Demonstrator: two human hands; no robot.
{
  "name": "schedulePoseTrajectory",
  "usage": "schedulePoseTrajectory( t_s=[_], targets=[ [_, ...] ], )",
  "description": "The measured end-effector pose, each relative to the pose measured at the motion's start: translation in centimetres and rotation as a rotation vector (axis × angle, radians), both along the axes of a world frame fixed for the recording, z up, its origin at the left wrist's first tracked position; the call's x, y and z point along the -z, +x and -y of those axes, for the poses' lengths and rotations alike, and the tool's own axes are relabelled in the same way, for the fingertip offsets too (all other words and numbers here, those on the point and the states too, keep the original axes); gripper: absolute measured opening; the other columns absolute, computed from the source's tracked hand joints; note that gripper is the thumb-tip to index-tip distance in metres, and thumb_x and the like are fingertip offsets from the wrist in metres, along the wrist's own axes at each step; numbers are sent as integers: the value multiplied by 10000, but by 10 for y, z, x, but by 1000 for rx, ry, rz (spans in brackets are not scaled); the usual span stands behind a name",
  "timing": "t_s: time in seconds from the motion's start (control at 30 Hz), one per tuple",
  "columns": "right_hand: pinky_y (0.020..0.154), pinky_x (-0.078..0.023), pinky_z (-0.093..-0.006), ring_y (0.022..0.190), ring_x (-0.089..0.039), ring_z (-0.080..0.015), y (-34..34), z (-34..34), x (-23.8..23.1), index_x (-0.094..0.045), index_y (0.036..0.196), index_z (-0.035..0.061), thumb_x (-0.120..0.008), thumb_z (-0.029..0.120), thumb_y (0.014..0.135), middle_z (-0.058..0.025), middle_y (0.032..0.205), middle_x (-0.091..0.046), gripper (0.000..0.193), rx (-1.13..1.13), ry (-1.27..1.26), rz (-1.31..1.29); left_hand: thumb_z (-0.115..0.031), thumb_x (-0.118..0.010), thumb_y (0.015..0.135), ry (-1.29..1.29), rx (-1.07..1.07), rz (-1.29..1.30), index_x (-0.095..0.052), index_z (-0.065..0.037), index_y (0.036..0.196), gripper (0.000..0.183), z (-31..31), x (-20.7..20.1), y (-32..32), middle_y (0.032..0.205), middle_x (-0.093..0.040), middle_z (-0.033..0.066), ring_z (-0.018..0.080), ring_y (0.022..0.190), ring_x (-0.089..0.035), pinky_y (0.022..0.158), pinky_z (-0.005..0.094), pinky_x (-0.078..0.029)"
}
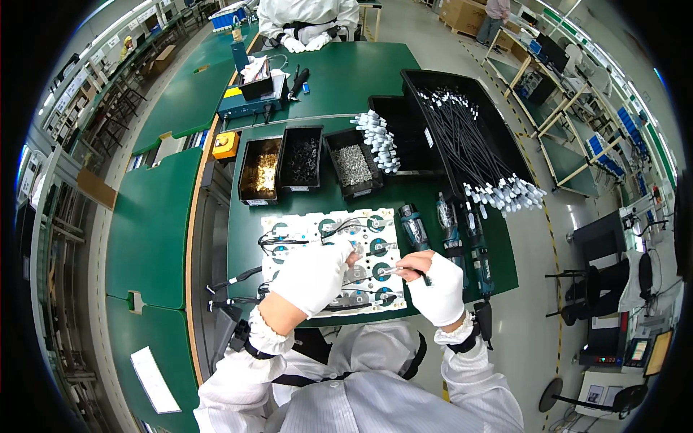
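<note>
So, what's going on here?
One person works over a pale board fitted with round green parts and black wires. The left hand is at the board; the right hand holds a slim piece near its right edge. Power tools lie to the right, and bins of small parts stand beyond. Across the bench, another person's gloved hands rest together.

I'm on the left head-worn fisheye, looking down and forward from above the near side of the left hand point(310, 280) and right hand point(437, 290). Both sit close, just below mid-frame. My view takes in the surface point(502, 252) under and beyond them, the wearer's sleeves point(242, 393) on their near side, floor point(516, 332) to their right. Straight lines bow toward a dark rim.
</note>
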State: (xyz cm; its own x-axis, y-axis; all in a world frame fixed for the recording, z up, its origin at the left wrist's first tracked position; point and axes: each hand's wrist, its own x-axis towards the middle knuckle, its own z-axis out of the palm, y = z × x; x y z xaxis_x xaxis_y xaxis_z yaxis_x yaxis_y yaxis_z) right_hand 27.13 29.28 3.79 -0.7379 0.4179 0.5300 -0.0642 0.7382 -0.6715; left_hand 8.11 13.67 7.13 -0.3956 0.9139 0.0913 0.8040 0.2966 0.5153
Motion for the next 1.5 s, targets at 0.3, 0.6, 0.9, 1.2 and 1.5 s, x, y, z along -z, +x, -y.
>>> schedulePoseTrajectory(
  t_s=[0.3, 0.6, 0.9, 1.2, 1.5],
  targets=[
    [701, -549, -337, 860, -656, -244, -11, -3, -3, -742, 1009, 104, -836, -17, 702, -46, 982, -685, 343, -1, 232, -85, -136, -566, 961, -84, 138, 67, -697, -118, 1023, 146, 3, 11, -3, 790, -691, 144, 347, 691, -672, 648, 434, -528],
    [682, -531, -343, 802, -661, -249, -15, -24, 3, -764, 931, 82, -842, -1, 728, -58, 879, -681, 232, -115, 116, 10, -115, -574, 955, -27, 180, 201, -680, -121, 1027, 129, -2, 17, -4, 808, -688, 133, 337, 696, -670, 648, 412, -524],
    [737, -465, -375, 847, -594, -249, -2, -23, 14, -772, 906, 101, -825, 45, 731, -33, 898, -627, 192, -52, 223, 116, -216, -651, 935, -100, 186, -127, -685, -108, 1051, 162, -7, 11, 22, 809, -717, 139, 318, 744, -714, 641, 442, -545],
    [722, -475, -377, 827, -594, -247, -2, -31, 10, -761, 905, 85, -791, 3, 747, -40, 905, -622, 180, -150, 331, 195, -120, -652, 965, -36, -349, -151, -693, -53, 872, 122, 53, -22, -7, 649, -645, 196, 369, 571, -663, 551, 441, -503],
    [706, -514, -325, 751, -615, -195, -10, -36, -4, -772, 898, 57, -796, -24, 770, -85, 1093, -646, 153, -245, -93, 212, -106, -819, 788, 26, -490, -431, -705, -76, 939, 191, 131, 23, -71, 903, -686, 84, 294, 896, -648, 781, 412, -522]
  ],
)
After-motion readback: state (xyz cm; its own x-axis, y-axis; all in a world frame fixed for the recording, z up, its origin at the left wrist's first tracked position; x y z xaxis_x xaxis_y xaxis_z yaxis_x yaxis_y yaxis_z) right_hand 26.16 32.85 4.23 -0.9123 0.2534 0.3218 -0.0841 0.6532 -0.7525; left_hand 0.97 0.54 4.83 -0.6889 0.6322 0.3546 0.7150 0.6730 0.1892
